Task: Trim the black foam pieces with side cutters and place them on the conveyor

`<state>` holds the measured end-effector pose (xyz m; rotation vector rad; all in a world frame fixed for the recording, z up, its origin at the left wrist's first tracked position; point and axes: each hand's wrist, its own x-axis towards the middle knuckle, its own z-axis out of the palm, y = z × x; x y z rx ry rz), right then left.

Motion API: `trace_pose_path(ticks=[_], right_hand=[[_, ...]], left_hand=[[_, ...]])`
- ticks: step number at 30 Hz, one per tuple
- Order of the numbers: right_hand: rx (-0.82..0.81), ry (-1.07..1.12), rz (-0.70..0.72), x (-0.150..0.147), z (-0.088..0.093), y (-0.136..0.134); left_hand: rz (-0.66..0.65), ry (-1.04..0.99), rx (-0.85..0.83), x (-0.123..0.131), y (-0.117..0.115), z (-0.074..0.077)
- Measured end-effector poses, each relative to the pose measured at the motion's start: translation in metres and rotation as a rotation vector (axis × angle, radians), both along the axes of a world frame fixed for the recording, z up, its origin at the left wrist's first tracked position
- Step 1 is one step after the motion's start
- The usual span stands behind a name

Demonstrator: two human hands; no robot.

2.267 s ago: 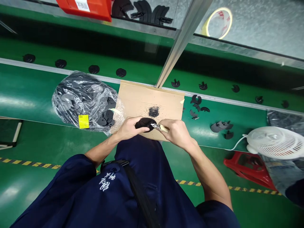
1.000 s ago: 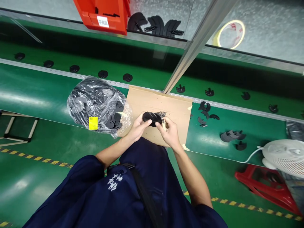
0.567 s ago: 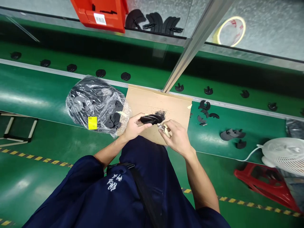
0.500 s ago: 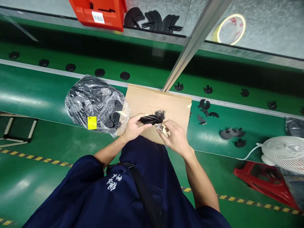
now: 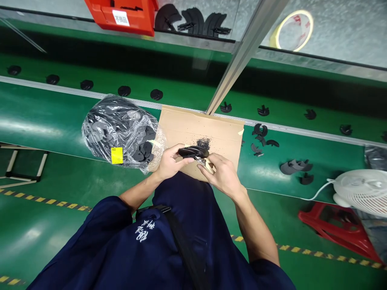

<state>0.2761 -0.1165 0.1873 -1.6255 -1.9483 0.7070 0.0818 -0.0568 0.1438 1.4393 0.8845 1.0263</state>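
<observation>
A round black plastic part (image 5: 193,151) is pinched by its left end in my left hand (image 5: 171,162), thumb in front and fingers behind. My right hand (image 5: 223,171) is closed around a pair of nippers (image 5: 207,164) with pale handles. The metal jaws meet the near underside of the part; whether they bite on it I cannot tell. Beneath lies a brown cardboard sheet (image 5: 181,125), with a heap of small black scraps (image 5: 203,143) just behind the part.
On the left stands a clear bag of black parts (image 5: 111,125) with a yellow label. Loose black pieces (image 5: 294,166) and a white fan (image 5: 361,189) are to the right. Behind runs a green belt (image 5: 181,96) with spaced parts. A metal post (image 5: 232,70) rises behind the cardboard.
The nippers' jaws have shifted slightly left, further under the black part, which has tilted a little. Parts on the belt have moved slightly left. Both hands keep their hold.
</observation>
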Motion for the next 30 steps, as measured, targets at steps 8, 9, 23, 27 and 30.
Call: trace_pose_path(ticks=[8, 9, 23, 27, 30], right_hand=[[-0.016, -0.011, 0.002, 0.002, 0.003, 0.000], [-0.013, -0.010, 0.004, 0.002, 0.003, 0.000], [-0.190, 0.263, -0.088, 0.002, -0.009, 0.009], [-0.241, 0.376, -0.166, 0.007, -0.014, 0.010], [-0.222, 0.342, -0.218, 0.009, -0.021, 0.010]], left_hand=[[0.011, -0.028, -0.090, 0.003, -0.003, -0.005], [0.009, -0.025, -0.096, 0.003, -0.003, -0.005], [0.003, 0.079, -0.070, 0.004, 0.001, 0.005], [0.069, 0.088, -0.100, 0.005, 0.008, -0.005], [0.094, 0.078, -0.114, 0.003, 0.013, -0.016]])
